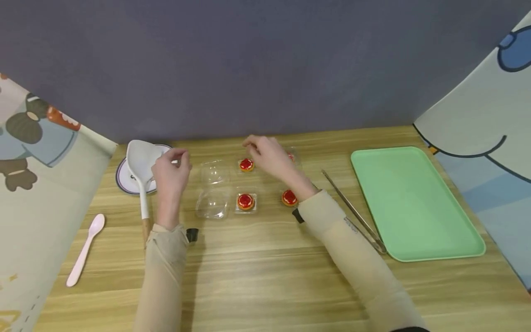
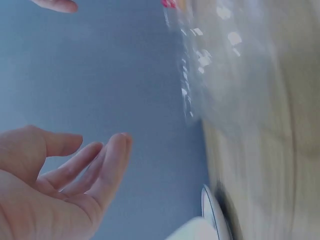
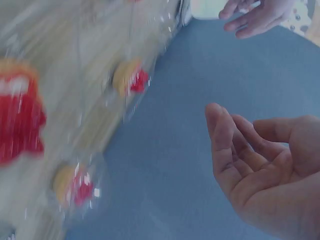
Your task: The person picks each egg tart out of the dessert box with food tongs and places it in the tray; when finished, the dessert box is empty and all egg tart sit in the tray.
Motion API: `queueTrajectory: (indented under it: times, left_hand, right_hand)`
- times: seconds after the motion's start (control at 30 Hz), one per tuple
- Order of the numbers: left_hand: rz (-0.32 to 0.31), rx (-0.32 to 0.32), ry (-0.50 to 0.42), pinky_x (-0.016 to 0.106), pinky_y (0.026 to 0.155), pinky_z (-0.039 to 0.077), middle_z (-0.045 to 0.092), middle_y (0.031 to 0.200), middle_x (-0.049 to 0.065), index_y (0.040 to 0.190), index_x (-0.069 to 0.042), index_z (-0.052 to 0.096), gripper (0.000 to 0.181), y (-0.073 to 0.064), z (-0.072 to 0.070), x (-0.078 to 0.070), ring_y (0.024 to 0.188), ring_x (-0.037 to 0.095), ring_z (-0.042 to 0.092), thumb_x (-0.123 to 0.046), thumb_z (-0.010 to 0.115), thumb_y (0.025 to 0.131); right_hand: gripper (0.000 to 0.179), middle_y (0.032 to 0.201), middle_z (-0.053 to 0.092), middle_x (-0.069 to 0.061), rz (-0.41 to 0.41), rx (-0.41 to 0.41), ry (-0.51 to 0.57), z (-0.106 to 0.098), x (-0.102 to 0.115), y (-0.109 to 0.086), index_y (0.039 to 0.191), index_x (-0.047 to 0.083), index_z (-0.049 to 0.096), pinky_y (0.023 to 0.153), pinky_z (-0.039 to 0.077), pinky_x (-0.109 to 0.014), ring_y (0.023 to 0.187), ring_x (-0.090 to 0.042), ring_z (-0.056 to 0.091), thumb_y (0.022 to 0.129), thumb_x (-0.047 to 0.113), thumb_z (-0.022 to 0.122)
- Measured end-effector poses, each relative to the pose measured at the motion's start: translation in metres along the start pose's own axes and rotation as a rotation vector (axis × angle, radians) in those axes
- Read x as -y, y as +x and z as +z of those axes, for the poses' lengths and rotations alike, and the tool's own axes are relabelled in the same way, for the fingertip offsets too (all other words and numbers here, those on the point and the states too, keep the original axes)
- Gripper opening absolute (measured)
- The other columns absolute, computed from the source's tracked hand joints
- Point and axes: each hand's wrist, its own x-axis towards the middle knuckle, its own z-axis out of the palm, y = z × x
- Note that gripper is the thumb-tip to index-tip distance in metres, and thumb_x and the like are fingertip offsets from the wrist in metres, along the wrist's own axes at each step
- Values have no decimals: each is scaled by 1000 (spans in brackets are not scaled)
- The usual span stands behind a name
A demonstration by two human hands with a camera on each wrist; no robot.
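Note:
My left hand [image 1: 171, 175] hovers beside the white turner [image 1: 141, 159], its fingers loosely bent and nothing between them. An opened clear plastic box [image 1: 213, 204] lies just to its right. My right hand [image 1: 271, 159], likewise holding nothing, is raised over the far right of a group of small red-topped tarts. A back-row tart [image 1: 246, 165] and a front-row tart [image 1: 245, 201] sit left of that hand in clear packaging. Another tart [image 1: 289, 198] lies near the right wrist, and a further tart [image 1: 291, 157] is partly hidden behind the hand.
The turner's head lies over a white plate [image 1: 122, 179] with a dark rim. A pale pink spoon [image 1: 87, 249] is at the left. Metal tongs [image 1: 352, 210] lie beside a light green tray [image 1: 415, 203] on the right. A grey-blue wall [image 1: 265, 69] rises behind the table.

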Motion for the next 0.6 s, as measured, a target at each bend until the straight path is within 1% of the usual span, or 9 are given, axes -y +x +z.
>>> queueTrajectory:
  times: [0.07,0.1,0.17,0.23,0.3,0.37,0.47,0.53,0.6]
  left_hand:
    - [-1,5,-55,6,55,50,77,110,22,121,6,75,26,-1,4,-7,65,-8,63,-11,60,109]
    - [-2,9,-82,6,57,51,77,111,22,122,7,75,26,-1,7,-10,66,-6,65,-10,60,108]
    - [-9,25,-136,7,59,54,76,115,23,123,8,73,25,-3,13,-16,73,7,74,-7,61,108]
    - [-28,61,-168,8,61,56,75,119,22,126,9,72,26,-4,20,-22,83,23,79,-7,61,108]
    - [-49,97,-179,9,62,58,74,122,22,129,8,70,28,-5,27,-27,93,35,79,-8,61,108]
    - [-70,136,-166,13,63,60,74,127,20,132,5,70,30,-7,35,-32,98,35,78,-10,63,108]
    - [-83,199,-134,22,69,64,72,134,17,136,1,69,34,-11,49,-41,104,32,77,-16,65,107]
    - [-84,250,-133,31,77,67,70,138,16,138,0,68,36,-14,57,-46,109,31,76,-18,65,107]
    - [-73,295,-150,39,84,67,69,139,17,139,2,68,37,-17,66,-51,112,33,75,-17,65,107]
  right_hand:
    - [30,92,72,-12,7,-28,-1,-10,-6,-3,135,-2,69,51,40,-23,57,-11,48,111,6,53]
    - [30,98,74,-14,12,-44,-7,-13,-10,-4,134,-2,70,55,44,-25,62,-12,53,111,7,54]
    - [29,109,76,-17,28,-59,-7,-18,-17,-7,133,-2,70,61,50,-31,69,-19,59,111,8,55]
    - [29,120,75,-19,48,-71,-11,-22,-24,-10,132,-3,71,70,54,-35,79,-23,63,111,8,55]
    - [29,119,75,-20,65,-78,-8,-23,-32,-12,132,-4,71,71,54,-37,78,-24,61,111,8,54]
    - [29,119,74,-22,90,-84,9,-26,-40,-14,133,-4,70,69,52,-38,73,-25,58,112,8,54]
    - [30,122,73,-23,129,-100,35,-30,-53,-15,134,-5,69,74,54,-39,78,-28,61,111,7,53]
    - [31,129,71,-23,156,-105,46,-33,-62,-15,135,-6,67,86,58,-42,93,-32,67,111,6,52]
    - [33,136,68,-24,186,-96,57,-36,-72,-15,139,-7,65,102,57,-45,114,-36,67,110,4,52]
